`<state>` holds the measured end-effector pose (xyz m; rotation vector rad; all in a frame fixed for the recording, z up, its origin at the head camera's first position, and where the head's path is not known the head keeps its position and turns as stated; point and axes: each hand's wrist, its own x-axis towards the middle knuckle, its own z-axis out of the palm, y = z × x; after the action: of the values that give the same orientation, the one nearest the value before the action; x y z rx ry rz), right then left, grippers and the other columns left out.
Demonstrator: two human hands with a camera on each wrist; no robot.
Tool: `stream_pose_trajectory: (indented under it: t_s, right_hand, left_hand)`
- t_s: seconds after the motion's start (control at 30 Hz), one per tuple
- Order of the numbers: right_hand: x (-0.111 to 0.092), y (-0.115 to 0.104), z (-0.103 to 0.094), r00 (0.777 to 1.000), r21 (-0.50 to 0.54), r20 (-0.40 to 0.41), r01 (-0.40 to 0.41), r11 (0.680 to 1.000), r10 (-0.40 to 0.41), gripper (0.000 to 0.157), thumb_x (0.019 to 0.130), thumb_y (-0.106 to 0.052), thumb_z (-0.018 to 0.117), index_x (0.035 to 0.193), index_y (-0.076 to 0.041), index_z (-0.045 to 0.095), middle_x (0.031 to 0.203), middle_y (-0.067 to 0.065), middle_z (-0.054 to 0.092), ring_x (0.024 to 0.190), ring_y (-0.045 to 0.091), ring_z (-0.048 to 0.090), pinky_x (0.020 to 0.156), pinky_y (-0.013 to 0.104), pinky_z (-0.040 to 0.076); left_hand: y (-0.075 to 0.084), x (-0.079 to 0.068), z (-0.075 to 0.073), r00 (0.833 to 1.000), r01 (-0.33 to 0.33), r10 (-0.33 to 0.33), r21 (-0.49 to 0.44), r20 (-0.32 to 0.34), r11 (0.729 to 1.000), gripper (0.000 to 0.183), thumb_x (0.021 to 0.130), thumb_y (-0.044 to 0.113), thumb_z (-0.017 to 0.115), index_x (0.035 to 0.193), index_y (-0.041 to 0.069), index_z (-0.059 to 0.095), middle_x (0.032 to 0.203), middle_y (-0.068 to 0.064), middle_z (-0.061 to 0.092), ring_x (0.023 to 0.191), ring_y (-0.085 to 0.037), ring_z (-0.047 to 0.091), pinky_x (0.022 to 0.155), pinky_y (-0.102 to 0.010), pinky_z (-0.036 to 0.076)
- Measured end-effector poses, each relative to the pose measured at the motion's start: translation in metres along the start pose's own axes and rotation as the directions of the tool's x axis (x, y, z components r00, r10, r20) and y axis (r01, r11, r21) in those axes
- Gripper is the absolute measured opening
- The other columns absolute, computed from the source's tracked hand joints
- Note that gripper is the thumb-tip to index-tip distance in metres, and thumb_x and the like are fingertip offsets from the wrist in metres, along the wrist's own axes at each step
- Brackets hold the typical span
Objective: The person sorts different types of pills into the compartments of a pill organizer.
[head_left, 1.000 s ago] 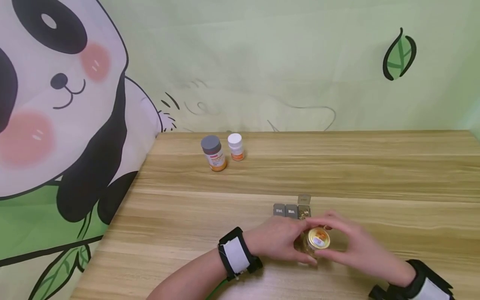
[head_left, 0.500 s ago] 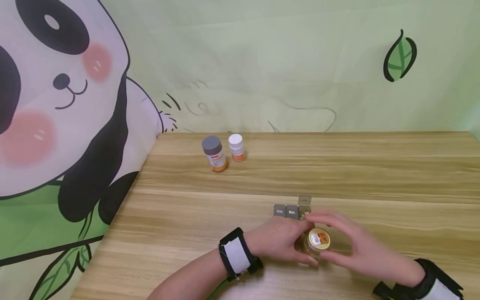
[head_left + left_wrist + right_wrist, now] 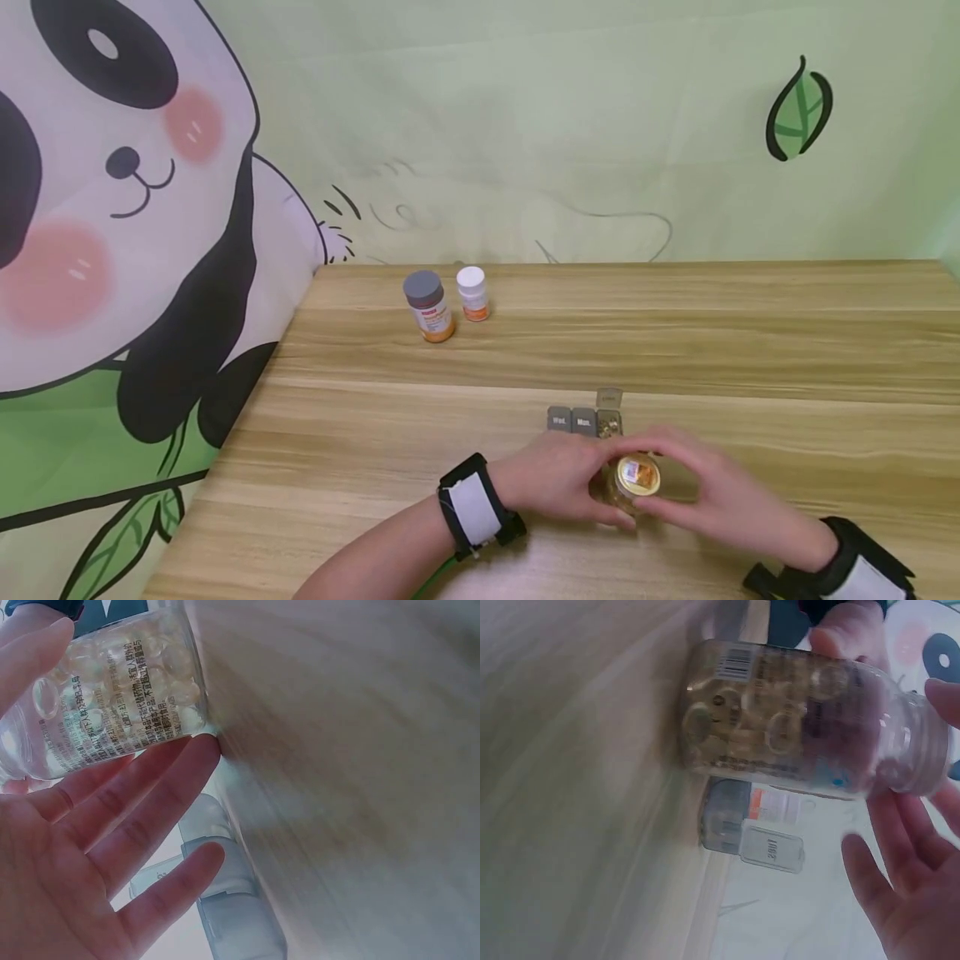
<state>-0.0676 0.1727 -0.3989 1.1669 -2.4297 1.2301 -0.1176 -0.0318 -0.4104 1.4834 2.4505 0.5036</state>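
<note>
A clear bottle (image 3: 757, 720) of round, glossy softgels stands upright on the table, with printed text and a barcode on its side. My left hand (image 3: 558, 477) holds its body between thumb and fingers; in the left wrist view the ring and little fingers lie fairly straight. At the top, my right hand (image 3: 705, 487) has thumb and fingers around the gold cap (image 3: 638, 476), which bears an orange and white sticker. Just behind the hands sits a grey pill organizer (image 3: 583, 422). One compartment's lid (image 3: 609, 398) is flipped up, and golden softgels (image 3: 609, 425) lie inside.
Farther back on the left stand a grey-capped bottle (image 3: 430, 308) and a smaller white bottle (image 3: 473, 296). Behind the wooden table (image 3: 750, 350) hangs a green cloth (image 3: 487, 125) printed with a panda. Both wrists carry black straps.
The sticker on the cap has turned round between frames. My right hand shifts slightly outward and then back in around the cap; the left hand and the bottle keep their place.
</note>
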Motion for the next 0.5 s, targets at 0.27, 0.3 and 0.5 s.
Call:
stream_pose_trajectory:
  t_s: [0.27,0.3,0.5]
  right_hand:
    - [0.003,0.003,0.016,0.989,-0.162,-0.113,-0.116,0.98,0.098,0.059,0.064,-0.041,0.077,0.115,-0.024,0.053,0.098,-0.014,0.045,0.084,0.003,0.045,0.068,0.027,0.042]
    - [0.003,0.002,0.016,0.988,-0.167,-0.116,-0.116,0.979,0.098,0.06,0.064,-0.042,0.077,0.116,-0.024,0.053,0.098,-0.014,0.044,0.084,0.003,0.045,0.067,0.027,0.042]
    - [0.001,-0.002,0.004,0.985,-0.027,0.011,-0.172,0.985,0.172,0.067,0.071,-0.035,0.074,0.129,-0.023,0.042,0.122,-0.005,0.045,0.109,0.01,0.044,0.084,0.034,0.04]
  left_hand:
    - [-0.002,0.0,0.0,1.0,-0.014,0.015,0.022,-0.011,1.0,0.062,0.076,0.063,0.057,0.12,0.021,0.044,0.075,0.017,0.045,0.063,0.003,0.042,0.051,-0.014,0.033]
    - [-0.002,0.001,0.0,1.0,-0.016,0.016,0.028,-0.013,0.999,0.06,0.076,0.062,0.057,0.118,0.021,0.045,0.075,0.016,0.045,0.063,0.003,0.042,0.051,-0.014,0.032]
    - [-0.002,0.001,0.001,1.0,-0.016,0.017,0.051,-0.017,0.999,0.055,0.076,0.062,0.057,0.109,0.02,0.044,0.075,0.016,0.045,0.062,0.003,0.042,0.049,-0.014,0.031]
